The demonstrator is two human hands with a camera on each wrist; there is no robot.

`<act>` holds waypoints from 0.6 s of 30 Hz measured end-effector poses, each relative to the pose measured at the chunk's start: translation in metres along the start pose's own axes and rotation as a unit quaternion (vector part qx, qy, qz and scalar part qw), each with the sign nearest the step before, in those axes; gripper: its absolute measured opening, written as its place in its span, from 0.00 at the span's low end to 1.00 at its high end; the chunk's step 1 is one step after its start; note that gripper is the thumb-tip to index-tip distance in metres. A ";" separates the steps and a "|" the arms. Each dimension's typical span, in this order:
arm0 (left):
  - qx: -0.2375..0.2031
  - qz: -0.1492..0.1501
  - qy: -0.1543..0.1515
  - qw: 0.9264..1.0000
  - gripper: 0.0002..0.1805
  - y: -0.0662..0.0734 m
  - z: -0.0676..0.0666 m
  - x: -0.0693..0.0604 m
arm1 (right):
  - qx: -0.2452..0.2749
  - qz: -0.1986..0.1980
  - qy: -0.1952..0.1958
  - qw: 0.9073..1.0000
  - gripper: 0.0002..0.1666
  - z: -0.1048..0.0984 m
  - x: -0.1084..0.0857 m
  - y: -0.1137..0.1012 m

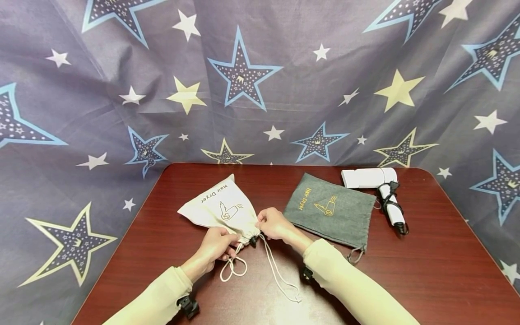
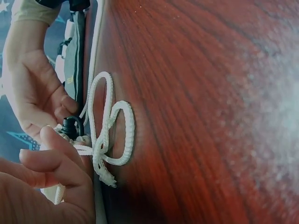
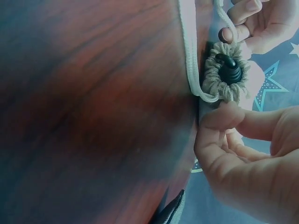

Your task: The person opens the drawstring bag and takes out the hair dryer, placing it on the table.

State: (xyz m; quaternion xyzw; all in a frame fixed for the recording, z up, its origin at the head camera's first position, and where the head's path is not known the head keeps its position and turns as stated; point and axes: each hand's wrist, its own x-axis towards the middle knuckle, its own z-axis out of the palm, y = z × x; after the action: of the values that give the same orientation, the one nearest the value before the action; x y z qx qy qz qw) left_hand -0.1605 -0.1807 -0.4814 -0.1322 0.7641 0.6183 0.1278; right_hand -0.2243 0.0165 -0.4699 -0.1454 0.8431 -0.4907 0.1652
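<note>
A cream drawstring bag [image 1: 221, 205] printed "Hair Dryer" lies on the table, its mouth gathered toward the person. Out of the puckered opening pokes a black ribbed cord end [image 3: 230, 70]; whatever else is inside is hidden. My left hand [image 1: 217, 245] pinches the left side of the mouth, beside a looped white drawstring [image 2: 126, 135]. With thumb and forefinger, my right hand [image 1: 275, 224] pinches the opposite edge of the mouth. A second white drawstring [image 1: 276, 271] trails from there over the table.
A grey drawstring bag [image 1: 329, 210] with the same print lies flat right of my right hand. Beyond it, a white hair dryer [image 1: 369, 178] with its black cord wound around the handle rests near the back right. A star-patterned curtain [image 1: 260, 122] hangs behind the table [image 1: 426, 271].
</note>
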 end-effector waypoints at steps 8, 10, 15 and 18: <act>-0.014 -0.008 -0.012 1.000 0.06 -0.001 -0.002 0.000 | 0.037 0.003 -0.008 0.999 0.09 0.000 -0.001 0.001; -0.013 -0.009 -0.015 1.000 0.07 0.000 -0.003 0.000 | 0.039 0.003 -0.007 0.999 0.09 0.000 -0.001 0.002; -0.009 -0.010 -0.015 1.000 0.09 -0.001 -0.004 0.000 | 0.011 -0.006 0.001 1.000 0.09 -0.001 -0.001 0.002; -0.008 -0.011 -0.015 1.000 0.09 -0.001 -0.005 0.000 | -0.002 -0.008 0.001 1.000 0.10 -0.002 -0.001 0.002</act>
State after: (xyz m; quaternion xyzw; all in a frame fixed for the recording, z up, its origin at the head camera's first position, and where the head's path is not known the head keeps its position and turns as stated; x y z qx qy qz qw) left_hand -0.1602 -0.1855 -0.4818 -0.1329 0.7559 0.6244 0.1451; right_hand -0.2242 0.0189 -0.4704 -0.1524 0.8432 -0.4901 0.1600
